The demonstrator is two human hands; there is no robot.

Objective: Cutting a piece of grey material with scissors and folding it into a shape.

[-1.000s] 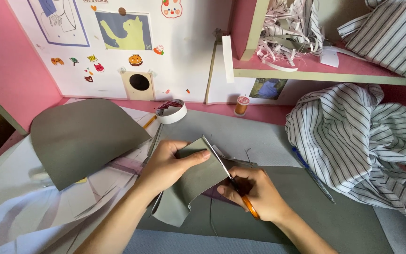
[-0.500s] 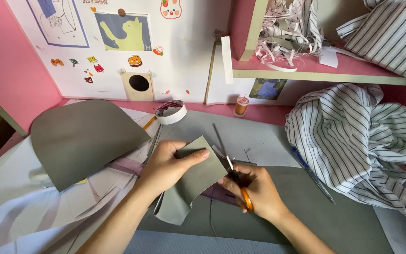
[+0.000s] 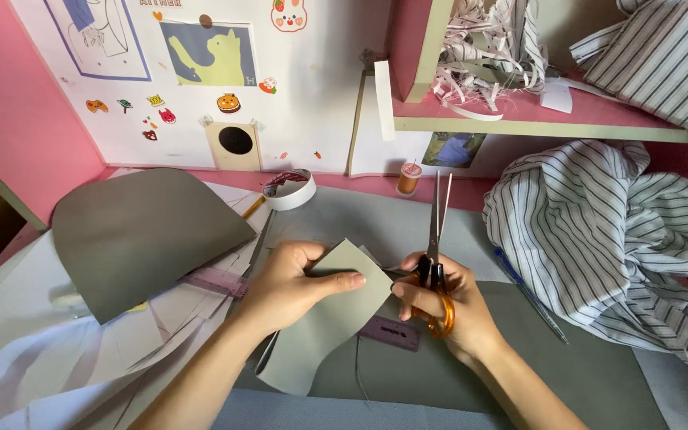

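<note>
Head view shows two hands at work over a tabletop (image 3: 344,181) with a pink top. The left hand (image 3: 284,283) has its grip clamped on a small grey piece (image 3: 328,318). The thumb lies on top and the fingers curl over the far edge. The grey piece is lifted a little and sits in the middle, low down in the picture.

Just to the right of the grey piece is the right hand (image 3: 439,306). Its grip is closed around the orange handles of the scissors (image 3: 437,231). The blades point up and away from the grey piece. They are a tiny bit apart and do not touch it.

I think this is a pause in cutting, with the piece held ready and the blades off it. For a cut, the blades would need to turn toward the edge of the grey piece, and the left hand would need to hold it flat and steady.

Left of the grey piece lies a big grey sheet (image 3: 145,235) with a round top. Beyond the grey piece are a tape roll (image 3: 290,189) and a thread spool (image 3: 409,178). Far to the right of the grey piece is a heap of striped cloth (image 3: 599,231), with a blue pen (image 3: 531,295) beside it.
</note>
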